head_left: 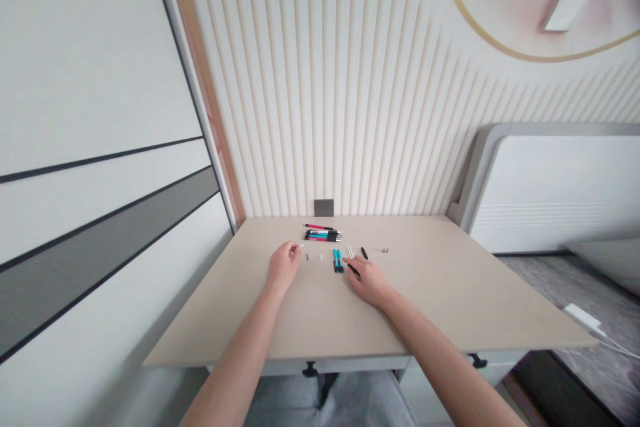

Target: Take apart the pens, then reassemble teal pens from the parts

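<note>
My left hand (284, 268) is closed, with a small white piece (301, 246) showing at its fingertips; what it is exactly is too small to tell. My right hand (369, 280) holds a black pen part (354, 270) between thumb and fingers. Just left of that hand, two blue pen barrels with black ends (338, 261) lie side by side on the table. Thin white rods (350, 252) and a short black piece (365, 253) lie just beyond my right hand. Between the hands are tiny pieces, one dark (307, 257) and one whitish (321, 257).
A bundle of several pens (323, 236), pink, blue, white and black, lies at the back of the beige table (235, 327). Small metallic parts (385, 251) sit to the right. A ribbed wall (320, 80) stands behind, a wardrobe (100, 80) left and a bed headboard (555, 180) right.
</note>
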### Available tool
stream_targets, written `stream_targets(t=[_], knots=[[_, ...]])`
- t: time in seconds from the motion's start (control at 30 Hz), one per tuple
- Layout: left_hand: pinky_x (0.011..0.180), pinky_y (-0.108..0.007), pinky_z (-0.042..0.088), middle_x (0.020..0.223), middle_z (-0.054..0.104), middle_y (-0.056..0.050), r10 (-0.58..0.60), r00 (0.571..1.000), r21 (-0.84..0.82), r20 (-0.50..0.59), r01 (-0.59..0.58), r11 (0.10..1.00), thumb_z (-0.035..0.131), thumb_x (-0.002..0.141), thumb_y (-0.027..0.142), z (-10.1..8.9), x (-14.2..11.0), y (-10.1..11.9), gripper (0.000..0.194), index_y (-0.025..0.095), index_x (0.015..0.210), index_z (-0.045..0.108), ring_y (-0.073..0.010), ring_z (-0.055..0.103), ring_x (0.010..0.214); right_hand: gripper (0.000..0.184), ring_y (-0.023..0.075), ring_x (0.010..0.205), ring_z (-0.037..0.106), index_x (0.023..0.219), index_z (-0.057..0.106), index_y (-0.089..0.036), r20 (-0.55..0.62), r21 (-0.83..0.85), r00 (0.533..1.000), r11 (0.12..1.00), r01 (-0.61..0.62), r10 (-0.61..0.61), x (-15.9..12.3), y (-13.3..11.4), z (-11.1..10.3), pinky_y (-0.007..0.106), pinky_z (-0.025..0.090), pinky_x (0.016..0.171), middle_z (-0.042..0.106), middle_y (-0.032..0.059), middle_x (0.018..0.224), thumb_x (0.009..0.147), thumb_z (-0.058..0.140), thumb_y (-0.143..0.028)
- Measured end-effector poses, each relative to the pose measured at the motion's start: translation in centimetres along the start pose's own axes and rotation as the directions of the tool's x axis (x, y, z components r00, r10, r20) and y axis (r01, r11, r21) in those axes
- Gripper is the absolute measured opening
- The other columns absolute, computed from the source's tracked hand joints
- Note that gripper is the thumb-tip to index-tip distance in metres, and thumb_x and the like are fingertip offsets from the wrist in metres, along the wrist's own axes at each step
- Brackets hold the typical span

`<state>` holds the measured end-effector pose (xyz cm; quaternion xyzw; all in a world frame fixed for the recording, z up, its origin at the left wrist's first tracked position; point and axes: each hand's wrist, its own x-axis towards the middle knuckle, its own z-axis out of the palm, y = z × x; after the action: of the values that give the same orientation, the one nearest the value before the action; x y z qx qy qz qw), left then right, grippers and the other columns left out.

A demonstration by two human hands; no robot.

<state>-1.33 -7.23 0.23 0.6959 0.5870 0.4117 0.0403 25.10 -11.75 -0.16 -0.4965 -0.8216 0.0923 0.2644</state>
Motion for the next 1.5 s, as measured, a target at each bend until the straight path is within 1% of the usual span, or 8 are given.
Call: stream_targets(t=[0.13,0.27,0.43,0.63,0.83,1.03,1.23,1.5], knots=[[0.073,-0.027,0.041,0.084,0.067,-0.004,0.103,0.982,0.156,0.158,-0.127,0.98,0.05,0.091,0.026,0.6,-0.5,1.0,0.015,0.02,0.085,0.062,-0.0171,0.06,0.079,0.037,0.019,0.094,0.063,0.127,0.055,-0.026,-0.018,0.039,1.0,0.999,-0.006,0.007,0.0,0.2,0.3,0.027,0.044,0.083,0.067,0.0057,0.108,0.092,0.045,-0.025],[0.079,-0.03,0.039,0.091,0.067,-0.005,0.16,0.957,0.288,0.242,-0.229,0.93,0.049,0.092,0.023,0.9,-0.8,2.1,0.015,0.021,0.088,0.064,-0.0194,0.059,0.09,0.033,0.0189,0.097,0.063,0.122,0.058,-0.026,0.0,0.05,1.0,0.999,0.01,-0.01,0.0,0.2,0.3,0.027,0.044,0.086,0.067,0.005,0.109,0.092,0.045,-0.023],[0.081,-0.034,0.038,0.095,0.067,-0.006,0.211,0.934,0.393,0.288,-0.316,0.863,0.049,0.093,0.024,1.2,-0.7,2.3,0.017,0.022,0.093,0.066,-0.0226,0.057,0.095,0.032,0.0186,0.098,0.063,0.119,0.06,-0.025,0.018,0.043,1.0,0.999,0.011,-0.012,0.0,0.0,0.1,0.027,0.044,0.087,0.067,0.0052,0.109,0.092,0.044,-0.023],[0.079,-0.035,0.035,0.09,0.065,-0.006,0.339,0.888,0.393,0.311,-0.445,0.805,0.049,0.088,0.007,1.3,-0.4,1.7,0.023,0.022,0.092,0.065,-0.0227,0.056,0.093,0.03,0.0182,0.097,0.063,0.117,0.062,-0.024,0.026,0.047,1.0,0.999,0.015,-0.016,0.1,-0.1,0.0,0.028,0.044,0.088,0.067,0.0061,0.107,0.092,0.045,-0.022],[0.076,-0.034,0.034,0.089,0.065,-0.006,0.368,0.882,0.337,0.296,-0.457,0.824,0.049,0.088,0.006,1.5,0.1,2.3,0.023,0.021,0.086,0.066,-0.0224,0.056,0.09,0.03,0.0178,0.097,0.063,0.117,0.062,-0.024,0.033,0.046,0.999,0.999,0.015,-0.016,0.1,-0.1,0.0,0.027,0.044,0.086,0.067,0.0055,0.107,0.092,0.045,-0.022],[0.077,-0.034,0.035,0.091,0.065,-0.006,0.362,0.87,0.379,0.333,-0.476,0.794,0.05,0.089,0.007,1.8,0.4,2.2,0.022,0.022,0.089,0.066,-0.0229,0.056,0.091,0.029,0.0179,0.098,0.063,0.116,0.063,-0.024,0.032,0.049,0.999,0.999,0.022,-0.024,0.1,-0.1,0.0,0.027,0.044,0.088,0.067,0.0056,0.108,0.092,0.045,-0.023],[0.078,-0.035,0.036,0.091,0.067,-0.007,0.343,0.895,0.403,0.285,-0.437,0.804,0.05,0.091,0.012,2.2,0.0,1.7,0.019,0.02,0.093,0.067,-0.0231,0.057,0.091,0.033,0.0191,0.099,0.063,0.121,0.06,-0.024,0.015,0.066,1.0,0.998,0.0,-0.001,0.1,0.0,0.0,0.028,0.045,0.088,0.067,0.0064,0.113,0.091,0.047,-0.023],[0.077,-0.034,0.035,0.09,0.069,-0.007,0.341,0.9,0.303,0.271,-0.416,0.858,0.052,0.093,0.023,1.3,-0.6,2.2,0.016,0.02,0.091,0.068,-0.0226,0.058,0.091,0.034,0.0207,0.098,0.064,0.123,0.059,-0.025,-0.021,0.129,0.998,0.99,-0.057,0.06,0.4,0.9,0.4,0.03,0.047,0.088,0.068,0.0063,0.112,0.09,0.05,-0.026]])
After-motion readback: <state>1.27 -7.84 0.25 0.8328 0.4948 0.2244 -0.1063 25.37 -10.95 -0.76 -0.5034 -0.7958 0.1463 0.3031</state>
